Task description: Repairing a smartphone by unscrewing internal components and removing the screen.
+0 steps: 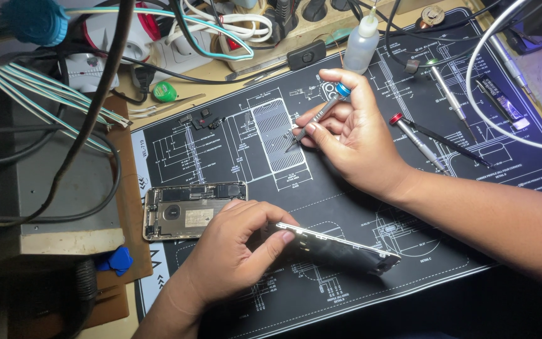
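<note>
A blue-capped screwdriver (318,116) is held in the narrow grip of the right hand (352,135), its tip lowered toward the black printed mat (346,194) on the surface. The detached phone screen (340,250) is pinched at one corner by the left hand (230,251) and tilted up off the mat. Just beside that hand, the opened phone body (186,210) is laid flat, and a red-capped screwdriver (416,141) is seen near the right hand.
</note>
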